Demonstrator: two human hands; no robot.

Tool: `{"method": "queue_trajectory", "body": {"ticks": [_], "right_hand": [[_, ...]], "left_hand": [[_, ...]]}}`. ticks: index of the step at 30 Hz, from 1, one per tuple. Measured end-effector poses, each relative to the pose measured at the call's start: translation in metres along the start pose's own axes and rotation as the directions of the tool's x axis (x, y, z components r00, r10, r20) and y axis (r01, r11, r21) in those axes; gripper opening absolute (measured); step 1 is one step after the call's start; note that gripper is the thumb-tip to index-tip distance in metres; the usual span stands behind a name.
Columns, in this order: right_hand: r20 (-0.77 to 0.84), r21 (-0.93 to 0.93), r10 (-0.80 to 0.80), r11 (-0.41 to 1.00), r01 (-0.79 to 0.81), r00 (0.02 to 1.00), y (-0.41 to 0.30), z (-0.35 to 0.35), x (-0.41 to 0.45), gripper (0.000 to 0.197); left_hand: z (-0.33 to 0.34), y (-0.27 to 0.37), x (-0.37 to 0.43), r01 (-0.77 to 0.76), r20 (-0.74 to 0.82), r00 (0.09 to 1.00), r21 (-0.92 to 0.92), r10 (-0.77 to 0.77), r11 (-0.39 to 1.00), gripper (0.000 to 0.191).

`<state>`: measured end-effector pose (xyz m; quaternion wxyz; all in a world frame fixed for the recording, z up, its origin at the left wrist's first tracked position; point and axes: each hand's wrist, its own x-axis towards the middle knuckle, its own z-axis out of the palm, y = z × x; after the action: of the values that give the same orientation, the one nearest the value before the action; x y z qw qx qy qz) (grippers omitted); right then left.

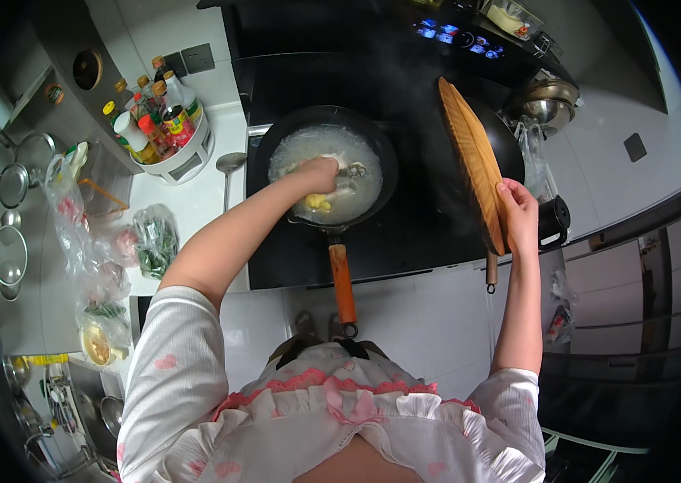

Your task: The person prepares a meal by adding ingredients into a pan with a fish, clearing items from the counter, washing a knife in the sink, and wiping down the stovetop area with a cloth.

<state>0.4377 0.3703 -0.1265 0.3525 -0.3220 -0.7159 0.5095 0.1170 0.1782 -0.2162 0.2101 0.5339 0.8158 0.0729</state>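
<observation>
A black wok [390, 163] of bubbling, cloudy water stands on the hob, its wooden handle [342, 284] pointing towards me. Over the water, my left hand [318, 174] is closed around what looks like a small metal utensil [353, 171]; its grip is mostly hidden by the fingers. Whitish matter and a yellow piece [317, 202] show around and below that hand. My right hand [520, 208] pinches the rim of a round wooden lid [478, 163]. The lid is tilted nearly on edge, right of the wok, above a second dark pan [506, 142].
A white turntable [189, 163] with several sauce bottles and a metal spoon [230, 162] are on the left counter. Bagged greens [156, 241] lie nearby. Steel bowls [548, 105] and a black-handled vessel [553, 222] stand right of the hob. Steam rises from the wok.
</observation>
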Motion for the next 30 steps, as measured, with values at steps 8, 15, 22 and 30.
{"method": "queue_trajectory", "body": {"ticks": [8, 15, 22, 30], "right_hand": [[0.075, -0.032, -0.031, 0.999, 0.033, 0.997, -0.013, 0.033, 0.012, 0.020], [0.197, -0.361, -0.274, 0.872, 0.330, 0.941, -0.005, 0.110, 0.036, 0.024], [0.352, -0.395, -0.262, 0.829, 0.396, 0.899, 0.017, 0.212, 0.040, 0.022], [0.382, -0.389, -0.424, 0.732, 0.559, 0.821, 0.061, 0.250, 0.030, 0.021]], "left_hand": [[-0.102, -0.005, -0.101, 0.077, -0.705, 0.704, -0.048, -0.089, 0.996, 0.031], [-0.108, -0.009, -0.216, -0.007, -0.906, 0.279, -0.335, -0.319, 0.942, 0.031], [-0.058, -0.031, -0.264, 0.012, -0.749, 0.339, -0.601, -0.569, 0.799, 0.032], [-0.026, -0.052, -0.303, -0.054, -0.603, 0.254, -0.789, -0.756, 0.612, 0.040]]}}
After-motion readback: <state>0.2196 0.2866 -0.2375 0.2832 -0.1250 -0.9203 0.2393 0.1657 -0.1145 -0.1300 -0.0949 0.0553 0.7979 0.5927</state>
